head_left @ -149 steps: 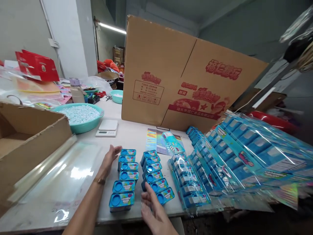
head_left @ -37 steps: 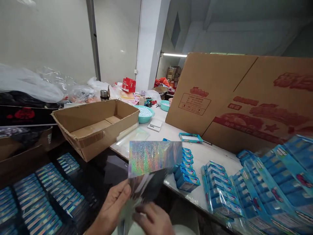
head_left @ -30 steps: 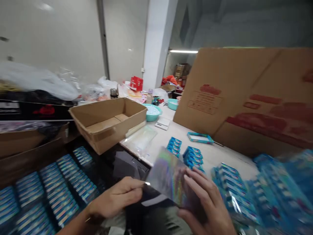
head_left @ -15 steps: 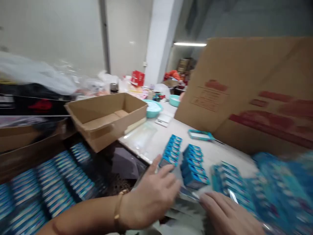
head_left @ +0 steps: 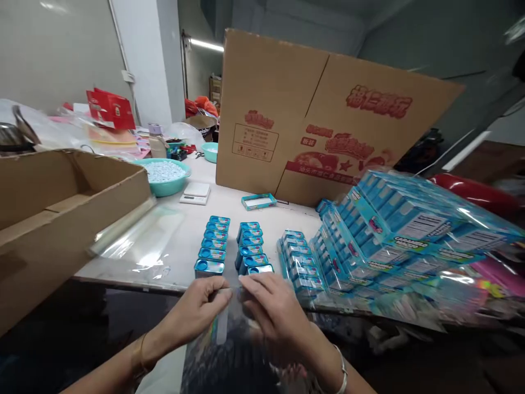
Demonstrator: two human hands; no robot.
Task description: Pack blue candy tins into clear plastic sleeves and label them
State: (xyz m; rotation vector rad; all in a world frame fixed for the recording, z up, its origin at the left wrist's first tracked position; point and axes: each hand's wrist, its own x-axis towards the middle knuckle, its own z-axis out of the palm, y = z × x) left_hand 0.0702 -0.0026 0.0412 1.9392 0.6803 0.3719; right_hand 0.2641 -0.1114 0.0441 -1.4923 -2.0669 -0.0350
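Both hands meet at the table's front edge, just below two rows of small blue boxes. My left hand [head_left: 200, 309] is closed in a pinch, thumb against forefinger, on what looks like clear plastic film [head_left: 221, 328]. Close beside it, my right hand [head_left: 274, 309] has its fingers bent together over the same film, partly hiding it. The left row of blue boxes [head_left: 214, 243] stands right beyond my left fingers. The right row of blue boxes [head_left: 250, 246] stands beyond my right fingertips. Further right sits a block of blue boxes [head_left: 301, 262].
Wrapped packs of blue boxes [head_left: 381, 235] are piled at right. Behind stands a large carton [head_left: 328, 120]. Clear sheets [head_left: 143, 241] lie at left beside an open cardboard box [head_left: 82, 202]. A white scale [head_left: 196, 193], a turquoise basin [head_left: 168, 186] and a blue tray [head_left: 259, 202] stand further back.
The view has swung to the right, so the blue rows and carton appear further left. My hands have drawn closer together at the table edge, and the wrapped pile shows more fully.
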